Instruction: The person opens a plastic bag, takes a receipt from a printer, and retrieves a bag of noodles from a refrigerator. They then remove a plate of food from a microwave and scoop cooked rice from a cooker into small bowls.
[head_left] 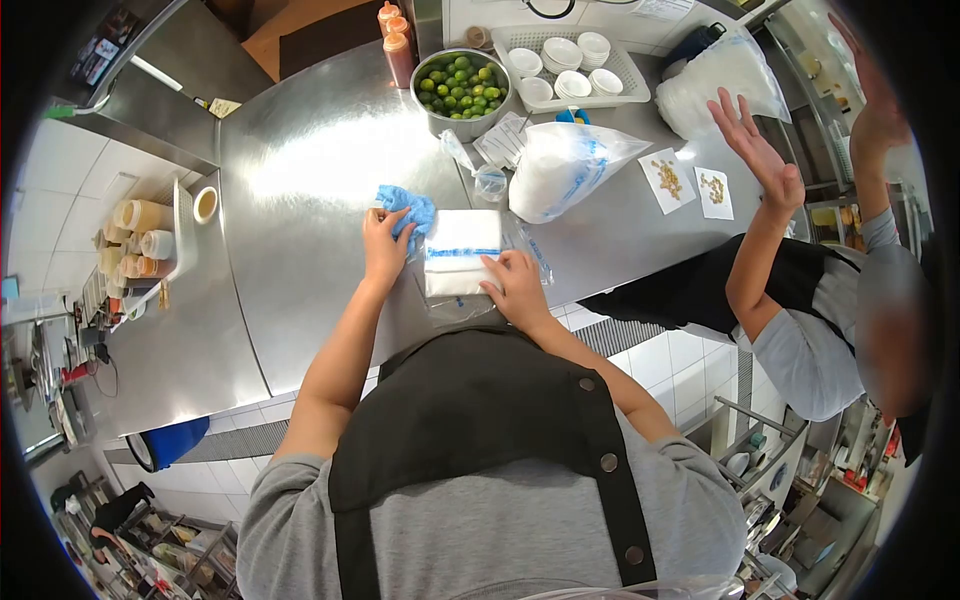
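My left hand (pixel 384 246) pinches the lower edge of a crumpled blue cloth (pixel 410 203) on the steel table. Just right of the cloth lies a white, folded stack wrapped in plastic (pixel 462 228), with a blue printed band across it. My right hand (pixel 518 289) rests on the stack's lower right side, fingers apart and slightly bent. Loose clear plastic (pixel 530 250) spreads around the stack. Behind it stands a large clear bag with blue print (pixel 560 170), filled with something white.
A metal bowl of limes (pixel 437 122), sauce bottles (pixel 398 60) and a white basket of small cups (pixel 632 93) stand at the back. At right, a co-worker's raised hands (pixel 760 150) are above two papers with small tan pieces (pixel 686 203). A container tray (pixel 186 225) sits left.
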